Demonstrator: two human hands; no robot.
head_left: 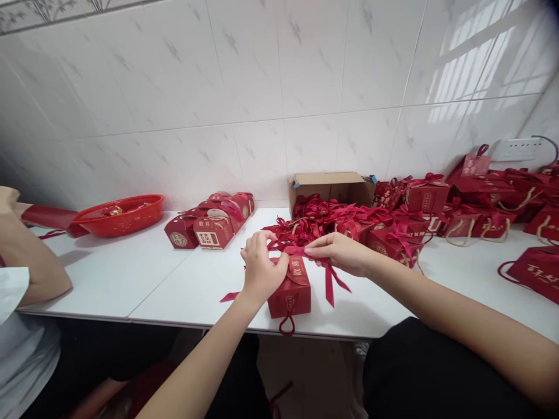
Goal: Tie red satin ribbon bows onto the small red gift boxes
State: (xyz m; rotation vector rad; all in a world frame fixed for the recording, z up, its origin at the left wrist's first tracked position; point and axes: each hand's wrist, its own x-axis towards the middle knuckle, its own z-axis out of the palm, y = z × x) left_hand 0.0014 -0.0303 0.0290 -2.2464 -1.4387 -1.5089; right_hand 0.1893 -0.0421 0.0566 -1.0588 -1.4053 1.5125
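A red gift box [289, 294] with gold lettering stands near the table's front edge, a dark red cord loop hanging from its near side. Over its top runs a red ribbon [297, 251], its loose tails dangling to the right. My right hand [338, 251] pinches the ribbon between thumb and fingers, just right of the box. Curled over the box's left top is my left hand [262, 259], thumb against the lid and ribbon; its fingertips are partly hidden. Another ribbon end [229, 297] sticks out left of my left wrist.
Behind the box lies a heap of red ribbons [312, 218] spilling from a cardboard box [334, 179]. Finished-looking red boxes [428, 195] crowd the right; several more boxes [213, 230] stand left. A red plastic basket [126, 221] and a person's arm [41, 256] are at far left.
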